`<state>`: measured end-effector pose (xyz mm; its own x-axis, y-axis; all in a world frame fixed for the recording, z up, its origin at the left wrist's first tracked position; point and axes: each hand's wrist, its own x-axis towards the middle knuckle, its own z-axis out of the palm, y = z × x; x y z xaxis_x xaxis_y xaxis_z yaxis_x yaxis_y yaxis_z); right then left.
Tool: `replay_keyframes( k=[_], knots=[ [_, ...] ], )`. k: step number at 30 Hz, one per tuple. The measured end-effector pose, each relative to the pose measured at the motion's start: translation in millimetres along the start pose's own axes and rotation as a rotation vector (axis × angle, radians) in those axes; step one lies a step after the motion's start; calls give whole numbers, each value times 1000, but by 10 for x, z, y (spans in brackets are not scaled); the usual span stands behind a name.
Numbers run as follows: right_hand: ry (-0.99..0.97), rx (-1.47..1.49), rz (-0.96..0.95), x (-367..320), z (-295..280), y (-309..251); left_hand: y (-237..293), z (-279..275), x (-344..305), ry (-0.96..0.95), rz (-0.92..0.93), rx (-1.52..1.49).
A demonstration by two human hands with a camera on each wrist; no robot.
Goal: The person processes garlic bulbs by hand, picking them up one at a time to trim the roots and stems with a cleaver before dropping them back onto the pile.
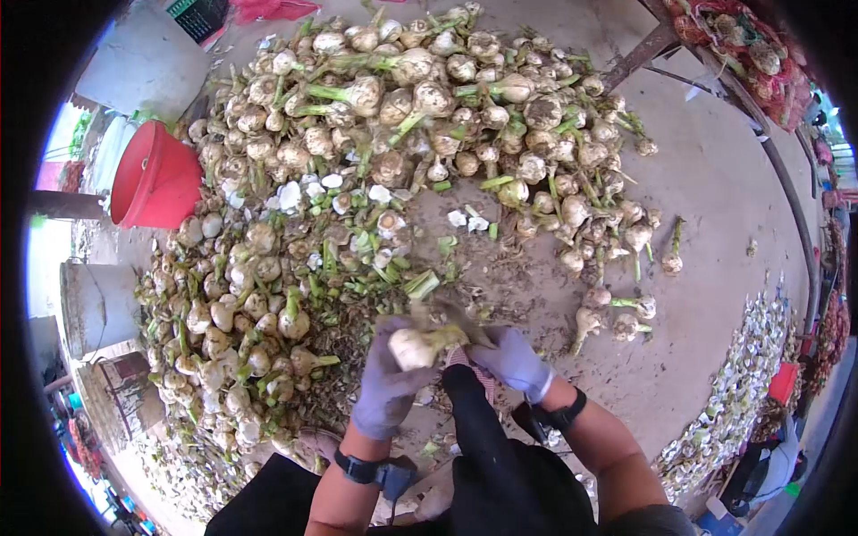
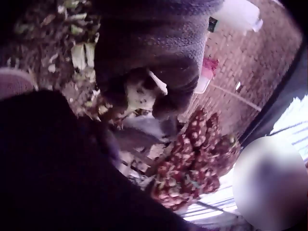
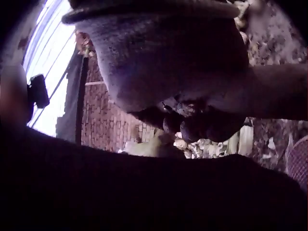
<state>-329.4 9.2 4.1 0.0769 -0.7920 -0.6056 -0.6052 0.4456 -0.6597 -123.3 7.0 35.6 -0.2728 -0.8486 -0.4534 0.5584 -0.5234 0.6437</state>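
My gloved left hand (image 1: 386,380) grips a pale garlic bulb (image 1: 413,349) whose green-yellow stem (image 1: 447,336) points toward the right hand. In the left wrist view part of the bulb (image 2: 140,95) shows between the dark fingers. On the other side of the stem, my gloved right hand (image 1: 511,359) curls round a blurred, grey, blade-like tool (image 1: 466,323), whose exact kind I cannot tell. The right wrist view shows that hand's curled fingers (image 3: 192,127) in shadow. Both hands meet above dirt and trimmings, in front of a dark-clothed leg (image 1: 483,415).
Untrimmed garlic (image 1: 429,98) is heaped at the back, and trimmed bulbs (image 1: 228,322) pile up on the left. Cut stems (image 1: 420,284) and scraps lie ahead. A red bucket (image 1: 156,179) stands back left; a metal frame (image 1: 786,179) and filled net sacks (image 1: 751,49) are at right.
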Motion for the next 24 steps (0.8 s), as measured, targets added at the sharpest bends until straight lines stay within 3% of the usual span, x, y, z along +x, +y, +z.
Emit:
replay_keyframes(
  k=[1,2,3,4,5,6,9,11,13,15,17,18,19,20,22,23,24],
  knots=[
    [-59,-41,-27,100,55,97,124,98,-108,70,-4,-201],
    [-50,-43,-30,251,93,274,191,-50,-169,14,123,-324],
    [116,-262,-72,435,117,484,312,-132,-240,188,297,-310],
    [273,-485,-118,567,63,594,265,-246,-218,163,357,-317],
    [532,-368,-155,726,-220,437,683,-547,-341,275,430,-258],
    [783,-234,-176,864,-510,217,714,-996,-365,242,558,-906],
    [911,-326,-312,1283,-804,32,648,-1254,-359,356,529,-953],
    [773,-416,-173,1597,-717,197,381,-1003,-145,40,259,-917],
    [756,-292,-282,1303,-547,110,78,-615,98,296,31,-349],
    [590,312,-275,846,-140,42,-24,-167,272,213,-113,-265],
    [567,-632,-766,288,163,171,-40,95,318,156,-68,-248],
    [558,-629,-762,199,150,160,-52,134,305,89,-32,-223],
    [343,-209,-655,45,39,-34,-135,-16,296,113,-26,-36],
    [127,203,-523,-42,-31,-147,-86,25,242,120,-36,-39],
    [134,139,-481,-66,-158,-202,50,130,186,-12,210,281],
    [130,-68,-521,-123,-251,-317,32,95,162,95,75,296],
    [125,-278,-556,-163,-335,-420,14,48,178,90,73,297]
  ],
)
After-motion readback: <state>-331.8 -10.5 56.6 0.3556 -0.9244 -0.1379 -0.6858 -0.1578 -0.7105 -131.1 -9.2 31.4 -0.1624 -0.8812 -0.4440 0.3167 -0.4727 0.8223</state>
